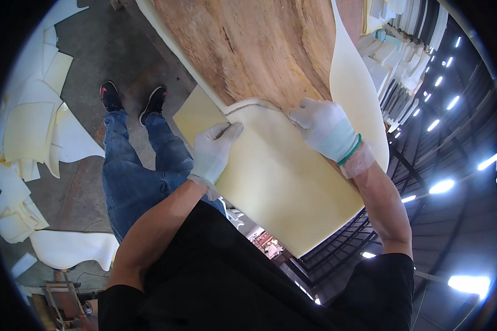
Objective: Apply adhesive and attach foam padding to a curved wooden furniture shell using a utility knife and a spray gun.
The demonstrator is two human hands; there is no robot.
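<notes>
A pale yellow foam sheet lies over the near end of a wood-grained tabletop, its near part hanging toward my body. My left hand, in a white glove, pinches the sheet near its left edge, thumb and fingers closed. Gloved too, with a green band at the wrist, my right hand is curled at the sheet's far right edge, against the wood. Its fingers are closed and face away, so their grip is partly hidden. Between the hands, the sheet's far edge forms a raised, wavy lip.
Another pale foam sheet curves along the tabletop's right side. Several foam offcuts are heaped on the floor at left, with a white piece nearer. Stacked foam sheets stand at the far right. My legs are beside the table.
</notes>
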